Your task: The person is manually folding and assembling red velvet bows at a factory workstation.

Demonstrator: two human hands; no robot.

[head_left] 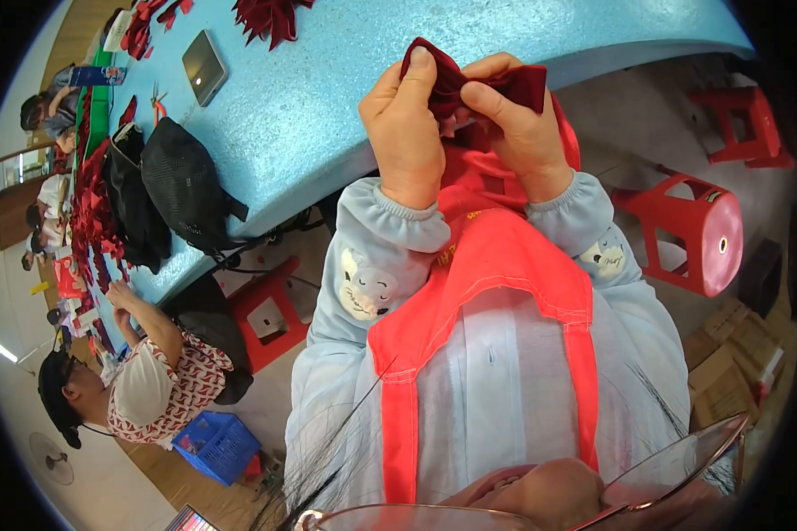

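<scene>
1. Presently, a dark red bow [524,87] is held up over the near edge of the worktop [301,115], in front of the person.
2. The left hand [407,133] has its grip closed around the bow's left loop, thumb on top, fingers behind.
3. The right hand [527,133] grasps the bow too, its thumb pressing near the pinched middle, fingers behind the right loop.
4. Below both hands hangs a bright red apron [505,261], worn over pale blue clothes [478,372].
5. Farther in from the worktop's near edge lies a cluster of dark red fabric [270,19].
6. Toward the left edge rests a phone [205,68], with an orange-handled tool [159,108] near it.
7. Two black bags, one in front [186,186] and one behind [137,208], lie beside each other at the near edge, well left of the bow.
8. Off the worktop, a co-worker [150,380] sits to the left near a blue basket [217,447]; a red stool [722,230] stands to the right.
</scene>
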